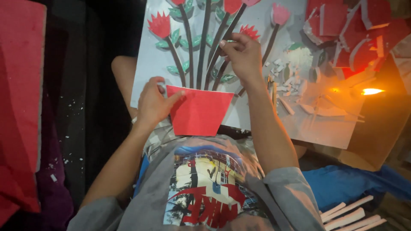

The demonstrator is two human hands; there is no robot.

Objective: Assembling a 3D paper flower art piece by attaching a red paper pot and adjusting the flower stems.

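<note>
A pale grey board [141, 81] rests on my lap. On it are red foam flowers [159, 24], dark stems [204, 47] and green leaves. A red foam pot shape [199, 112] covers the stems' lower ends at the board's near edge. My left hand [155, 102] holds the pot shape's left top corner, thumb on its upper edge. My right hand [242, 55] pinches at a dark stem near a small red flower [250, 31] in the middle of the board.
White foam scraps [284, 79] litter the board's right part. Red foam offcuts [355, 38] lie at top right beside a bright small flame [371, 91]. White strips [349, 214] lie at bottom right on blue cloth [342, 184]. A large red sheet [19, 107] fills the left.
</note>
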